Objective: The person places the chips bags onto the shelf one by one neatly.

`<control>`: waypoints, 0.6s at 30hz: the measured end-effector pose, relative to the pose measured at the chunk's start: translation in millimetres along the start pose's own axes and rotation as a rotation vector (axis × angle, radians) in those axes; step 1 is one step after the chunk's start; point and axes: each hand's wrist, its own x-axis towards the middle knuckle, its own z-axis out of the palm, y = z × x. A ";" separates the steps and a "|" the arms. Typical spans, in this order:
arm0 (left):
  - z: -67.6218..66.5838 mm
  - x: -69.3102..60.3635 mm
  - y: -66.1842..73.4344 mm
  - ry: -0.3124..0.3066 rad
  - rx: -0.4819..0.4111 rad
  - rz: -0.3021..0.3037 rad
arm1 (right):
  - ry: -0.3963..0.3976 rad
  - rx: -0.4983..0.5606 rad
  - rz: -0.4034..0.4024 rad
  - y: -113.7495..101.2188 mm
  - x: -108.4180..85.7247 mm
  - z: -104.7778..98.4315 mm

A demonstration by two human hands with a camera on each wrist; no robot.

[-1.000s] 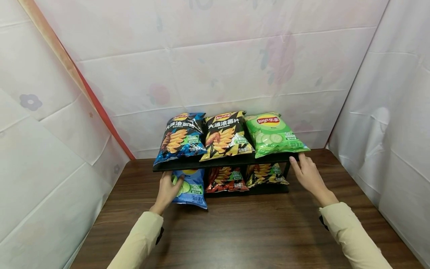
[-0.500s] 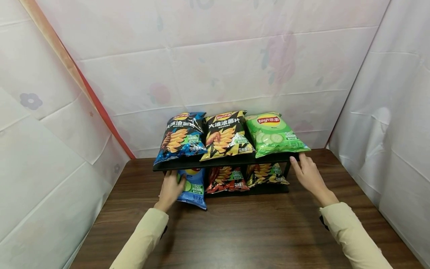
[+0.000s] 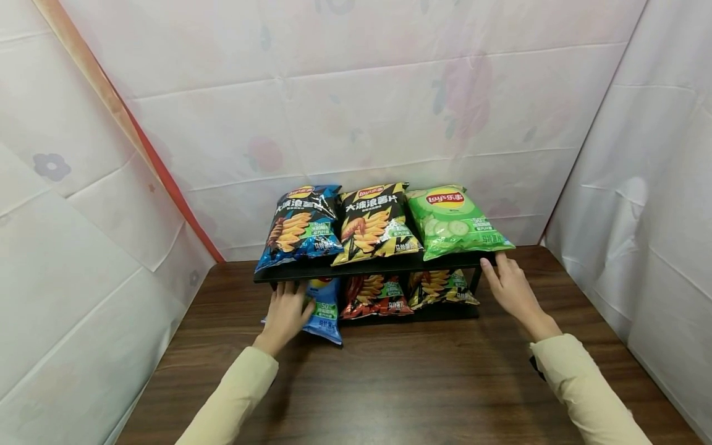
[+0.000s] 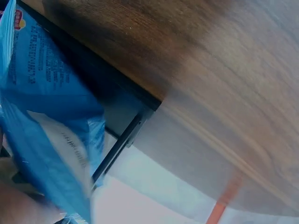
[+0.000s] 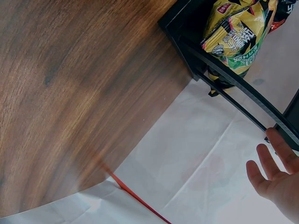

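Observation:
A black two-tier rack (image 3: 384,267) stands on the table, holding crisp packets on both tiers. My left hand (image 3: 286,312) rests on the light blue crisp packet (image 3: 325,312) at the lower left, fingers stretched under the upper shelf and thumb spread over the packet. The packet's near corner sticks out past the rack; in the left wrist view the blue packet (image 4: 51,116) appears large beside the frame. My right hand (image 3: 512,290) touches the upper shelf's right end. Its fingers look fairly straight and spread in the right wrist view; the thumb is hidden there.
On top lie a dark blue packet (image 3: 300,228), a yellow-and-black packet (image 3: 375,225) and a green packet (image 3: 456,222). Below, a red packet (image 3: 375,296) and another yellow-and-black packet (image 3: 442,289) sit beside the blue one. A white cloth wall (image 3: 361,123) rises behind the wooden table (image 3: 389,383).
My left hand has shifted slightly right and spread over the light blue packet, covering more of it. The right hand has kept its place at the shelf's end.

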 end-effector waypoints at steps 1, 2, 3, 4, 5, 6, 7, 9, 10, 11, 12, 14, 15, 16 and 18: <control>-0.6 -0.9 0.0 -0.004 0.006 0.018 | 0.001 -0.002 -0.001 0.0 0.2 0.0; -0.9 -2.0 0.0 -0.012 0.007 0.036 | 0.003 -0.002 -0.002 0.0 0.2 -0.1; -1.4 -3.0 -0.4 -0.016 0.008 0.057 | 0.006 -0.002 -0.004 0.0 0.3 -0.1; -2.0 -4.0 -0.5 -0.025 0.002 0.073 | 0.011 -0.003 -0.007 0.0 0.4 -0.1; -2.5 -5.3 -1.0 -0.039 0.000 0.087 | 0.015 -0.002 -0.009 0.0 0.5 -0.1; -2.7 -6.4 -1.6 -0.051 0.007 0.102 | 0.019 -0.002 -0.011 0.0 0.5 0.0; -2.9 -7.6 -2.4 -0.066 0.015 0.121 | 0.022 -0.001 -0.016 -0.1 0.3 0.0; -2.9 -9.9 -4.4 -0.095 0.046 0.168 | 0.031 -0.001 -0.023 0.0 0.2 0.4; -2.6 -10.9 -5.4 -0.114 0.066 0.191 | 0.035 -0.003 -0.024 0.1 0.1 0.5; -1.8 -11.7 -6.7 -0.123 0.095 0.217 | 0.035 -0.003 -0.026 0.1 0.1 0.6; -1.0 -12.4 -7.8 -0.126 0.123 0.244 | 0.038 -0.006 -0.028 0.3 0.0 0.8; 0.9 -13.3 -9.9 -0.131 0.169 0.280 | 0.041 -0.008 -0.029 0.4 0.1 0.9; 2.2 -13.5 -11.0 -0.127 0.185 0.287 | 0.039 -0.009 -0.028 0.3 0.1 1.0; 3.2 -13.8 -11.9 -0.126 0.196 0.286 | 0.038 -0.009 -0.026 0.4 0.2 1.1; 4.7 -14.1 -13.2 -0.121 0.207 0.271 | 0.034 -0.006 -0.024 0.6 0.4 1.5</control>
